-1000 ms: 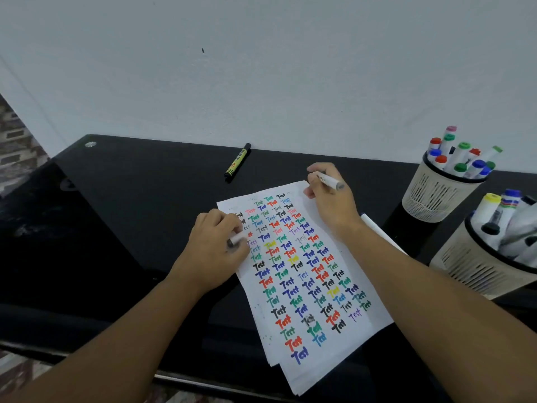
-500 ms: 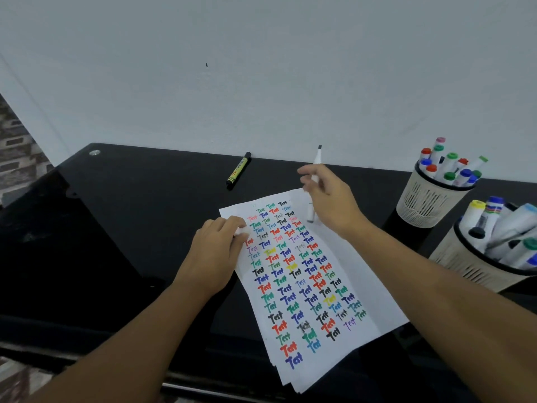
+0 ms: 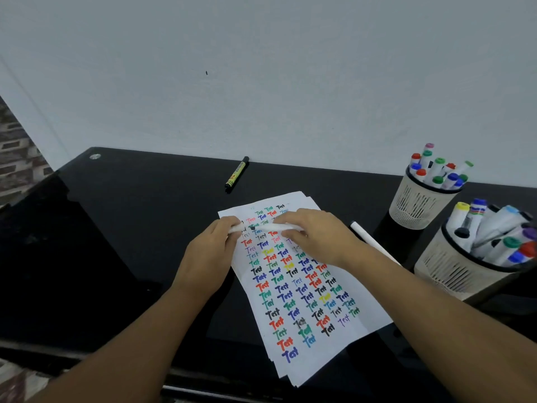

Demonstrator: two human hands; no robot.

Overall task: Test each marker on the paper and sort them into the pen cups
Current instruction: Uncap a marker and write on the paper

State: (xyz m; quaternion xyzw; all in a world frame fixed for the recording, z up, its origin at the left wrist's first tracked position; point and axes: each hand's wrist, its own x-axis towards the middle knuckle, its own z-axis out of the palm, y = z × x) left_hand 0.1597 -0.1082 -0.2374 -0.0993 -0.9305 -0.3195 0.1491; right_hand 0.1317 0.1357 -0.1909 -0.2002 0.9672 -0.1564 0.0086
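Note:
A stack of white paper (image 3: 343, 330) covered in coloured "Test" words lies on the black desk. Above its top end my right hand (image 3: 319, 239) grips a white marker (image 3: 273, 227) held level, its dark tip pointing left. My left hand (image 3: 212, 251) pinches the marker's white cap (image 3: 237, 228) right at that tip. The tip still shows between cap and barrel. Two mesh pen cups stand at the right, the far cup (image 3: 418, 205) and the near cup (image 3: 453, 271), each holding several markers.
A yellow and black marker (image 3: 236, 175) lies on the desk near the wall. A white marker with a black cap (image 3: 369, 239) lies between the paper and the cups, partly under my right forearm. The black desk (image 3: 116, 228) ends at a front edge below my arms.
My right hand swung the marker from upright down to level and moved it left. My left hand lifted the cap off the paper's edge to meet the tip.

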